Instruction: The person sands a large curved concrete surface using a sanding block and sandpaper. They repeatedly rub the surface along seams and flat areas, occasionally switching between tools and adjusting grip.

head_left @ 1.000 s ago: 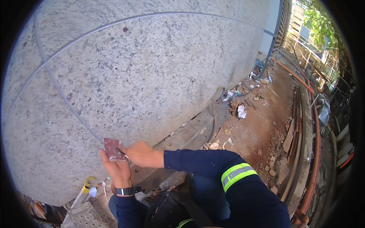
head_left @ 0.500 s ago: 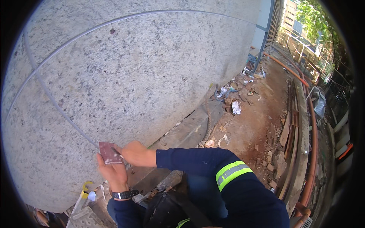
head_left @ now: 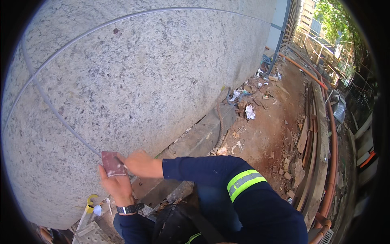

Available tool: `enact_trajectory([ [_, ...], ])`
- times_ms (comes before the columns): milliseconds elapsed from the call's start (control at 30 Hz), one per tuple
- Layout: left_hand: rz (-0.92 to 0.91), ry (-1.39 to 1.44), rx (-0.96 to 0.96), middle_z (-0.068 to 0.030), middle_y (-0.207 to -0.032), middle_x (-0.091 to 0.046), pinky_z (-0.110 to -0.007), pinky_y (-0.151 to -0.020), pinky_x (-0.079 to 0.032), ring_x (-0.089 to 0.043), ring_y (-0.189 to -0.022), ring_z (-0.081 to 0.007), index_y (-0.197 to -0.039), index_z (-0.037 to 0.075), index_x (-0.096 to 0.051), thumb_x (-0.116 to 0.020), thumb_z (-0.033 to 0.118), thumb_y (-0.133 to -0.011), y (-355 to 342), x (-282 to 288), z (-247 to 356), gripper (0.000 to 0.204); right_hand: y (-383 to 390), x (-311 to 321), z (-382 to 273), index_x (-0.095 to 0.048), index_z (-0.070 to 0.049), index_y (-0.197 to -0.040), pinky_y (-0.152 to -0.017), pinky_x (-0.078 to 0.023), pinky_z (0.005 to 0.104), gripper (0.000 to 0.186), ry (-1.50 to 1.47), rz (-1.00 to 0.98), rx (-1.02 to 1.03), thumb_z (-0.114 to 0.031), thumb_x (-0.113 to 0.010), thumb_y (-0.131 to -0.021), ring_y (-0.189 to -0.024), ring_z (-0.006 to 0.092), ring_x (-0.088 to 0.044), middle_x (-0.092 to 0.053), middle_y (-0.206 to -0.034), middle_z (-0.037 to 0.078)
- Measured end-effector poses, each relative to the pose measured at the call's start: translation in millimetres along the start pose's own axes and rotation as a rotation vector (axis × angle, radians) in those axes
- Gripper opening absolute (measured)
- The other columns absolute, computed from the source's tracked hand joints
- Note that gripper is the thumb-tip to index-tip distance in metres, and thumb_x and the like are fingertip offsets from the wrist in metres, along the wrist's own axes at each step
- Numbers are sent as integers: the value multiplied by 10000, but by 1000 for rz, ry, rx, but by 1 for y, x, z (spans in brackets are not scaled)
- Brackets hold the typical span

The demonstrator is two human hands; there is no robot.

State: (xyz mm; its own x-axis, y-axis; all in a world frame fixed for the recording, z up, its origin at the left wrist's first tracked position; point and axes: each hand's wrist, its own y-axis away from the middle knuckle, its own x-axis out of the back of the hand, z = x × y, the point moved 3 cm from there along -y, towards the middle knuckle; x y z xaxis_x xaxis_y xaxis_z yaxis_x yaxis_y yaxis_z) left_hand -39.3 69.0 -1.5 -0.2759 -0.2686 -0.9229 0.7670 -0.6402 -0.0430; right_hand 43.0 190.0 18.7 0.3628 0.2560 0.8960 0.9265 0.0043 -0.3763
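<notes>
Low at the left, in front of a rough grey speckled wall [head_left: 162,73], my left hand [head_left: 117,188] supports a flat reddish-brown square piece [head_left: 113,163] with a whitish smear along its lower edge. The thumb lies at the piece's left side, and the other fingers are hidden beneath it. My right hand [head_left: 141,162] reaches across from the right, closed, with its fingertips at the piece's right edge. A small dark thing [head_left: 122,159] shows at those fingertips, too small to name. A pale grey line [head_left: 69,124] on the wall runs down to just above the square piece.
A concrete ledge [head_left: 195,136] with a rope [head_left: 221,132] borders the wall's foot. Crumpled white litter [head_left: 250,112] lies on the dirt path [head_left: 266,134]. Planks [head_left: 310,142] and an orange pipe [head_left: 332,162] line the right side. A yellow-ended tool [head_left: 89,206] stands at lower left.
Both hands and the square piece sit slightly farther left in the picture, while the surroundings have also shifted a little left. The grip on the piece looks the same.
</notes>
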Motion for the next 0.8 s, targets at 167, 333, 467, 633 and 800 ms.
enact_trajectory([
  [167, -11, -113, 17, -120, -1322, -704, -423, -1078, -491, -638, -1218, -278, -1367, 44, -630, -450, 410, -1155, 1, 10, 9, 459, 5, -8, -19, -489, 131, -1487, -553, -524, 500, 664, 62, 77, 76, -140, -632, -898, -666, 375, -722, -712, -735, 165],
  [333, -189, -47, 54, -131, -1340, -700, -419, -1085, -487, -631, -1252, -273, -1378, 41, -625, -454, 417, -1153, 0, 10, 0, 471, 1, -3, -5, -492, 127, -1483, -567, -529, 507, 647, 49, -54, -30, -137, -627, -907, -682, 385, -721, -715, -755, 170],
  [467, -67, -51, 21, -135, -1352, -695, -422, -1088, -485, -631, -1252, -278, -1380, 44, -625, -453, 425, -1151, -3, 12, 8, 477, 6, 0, -12, -502, 122, -1461, -585, -535, 528, 619, -14, 23, 56, -146, -624, -916, -696, 398, -725, -722, -776, 192],
  [633, -112, -70, 70, -141, -1376, -687, -438, -1099, -488, -628, -1276, -292, -1397, 39, -620, -452, 437, -1148, -1, 9, 5, 499, 4, -12, -15, -502, 125, -1440, -583, -538, 530, 587, 30, 12, 9, -158, -599, -934, -711, 412, -732, -718, -767, 206],
  [800, -55, -89, 74, -140, -1378, -685, -430, -1098, -487, -622, -1281, -298, -1413, 31, -612, -451, 436, -1148, 9, -4, -2, 510, -1, 0, 3, -484, 130, -1466, -588, -547, 522, 592, -10, -59, -42, -159, -574, -958, -719, 396, -740, -730, -781, 191],
])
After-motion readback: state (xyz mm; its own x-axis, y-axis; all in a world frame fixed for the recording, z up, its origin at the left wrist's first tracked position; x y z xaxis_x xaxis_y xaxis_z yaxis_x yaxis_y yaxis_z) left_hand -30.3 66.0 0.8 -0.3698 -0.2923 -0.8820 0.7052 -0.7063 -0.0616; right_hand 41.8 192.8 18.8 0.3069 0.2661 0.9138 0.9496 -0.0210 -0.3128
